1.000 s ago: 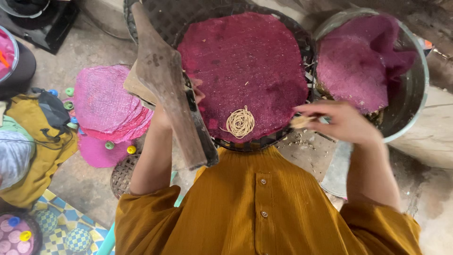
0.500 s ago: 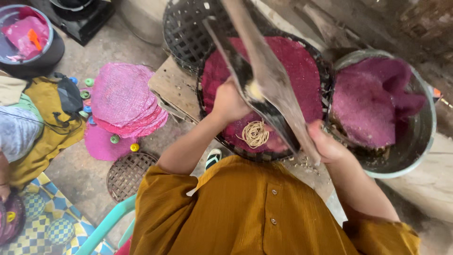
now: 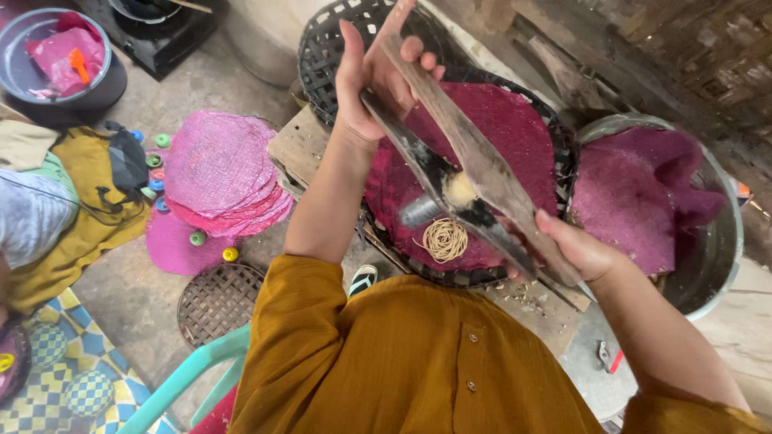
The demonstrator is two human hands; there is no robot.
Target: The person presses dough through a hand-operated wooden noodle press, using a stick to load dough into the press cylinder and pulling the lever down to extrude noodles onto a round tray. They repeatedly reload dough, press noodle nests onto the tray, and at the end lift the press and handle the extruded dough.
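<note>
Both my hands hold a long wooden press (image 3: 482, 173) made of two hinged boards, tilted diagonally above a round woven tray (image 3: 482, 277). My left hand (image 3: 378, 80) grips its upper end and my right hand (image 3: 575, 249) grips its lower end. A pale lump of dough (image 3: 461, 190) sits between the boards beside a small metal cylinder (image 3: 420, 213). A magenta sheet (image 3: 507, 128) covers the tray, with a small coil of pale noodle strands (image 3: 445, 239) lying on it under the press.
A metal basin (image 3: 728, 241) with folded magenta sheets stands at the right. On the floor at the left lie a stack of pink sheets (image 3: 217, 173), coloured bottle caps, a round woven mat (image 3: 217, 301) and a dark tub (image 3: 56, 56). Another person (image 3: 32, 217) sits at far left.
The press has swung from upright at the left of the tray to a diagonal across it. My right hand left the tray's edge and took the lower end.
</note>
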